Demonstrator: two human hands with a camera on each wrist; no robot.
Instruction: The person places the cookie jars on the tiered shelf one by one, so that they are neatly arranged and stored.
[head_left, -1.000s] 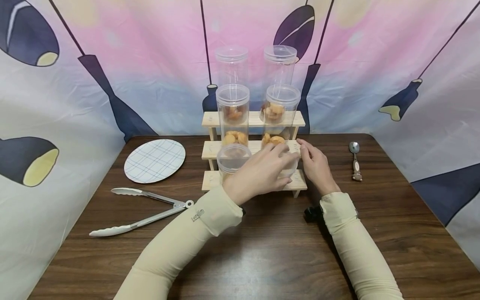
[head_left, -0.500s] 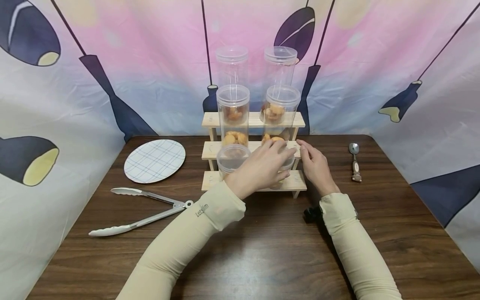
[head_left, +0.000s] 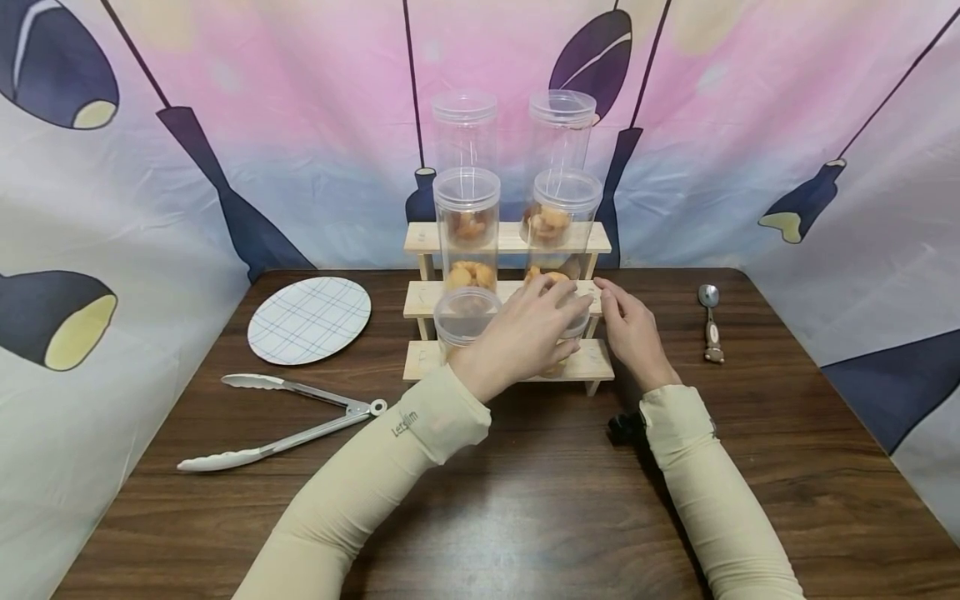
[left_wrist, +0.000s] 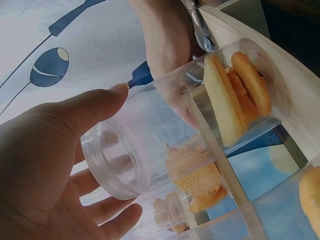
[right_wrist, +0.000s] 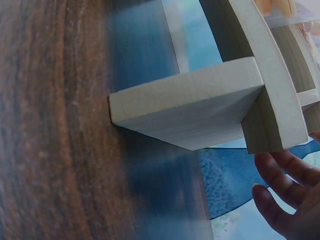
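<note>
A three-step wooden rack (head_left: 418, 357) carries clear lidded jars in two columns. My left hand (head_left: 517, 337) reaches across to the front right jar (left_wrist: 160, 135), which stands on the lowest step. In the left wrist view, the thumb and fingers curl round its clear lid (left_wrist: 115, 157). Long yellow and brown snack pieces (left_wrist: 237, 100) lie at that jar's bottom. My right hand (head_left: 633, 333) is at the rack's right end, beside the middle step. Its fingers are loosely bent, with the fingertips (right_wrist: 265, 162) right at the end of a shelf board (right_wrist: 280, 100).
The front left jar (head_left: 467, 310) stands beside my left hand. Behind are two middle jars (head_left: 467, 225) and two back jars (head_left: 463, 137), all with snacks. A checked plate (head_left: 309, 321) and open tongs (head_left: 307, 433) lie left; a spoon (head_left: 710, 325) lies right.
Over the last second the front right jar and my left hand have shifted slightly left, and the jar has settled on the lowest step. My right hand stays in place.
</note>
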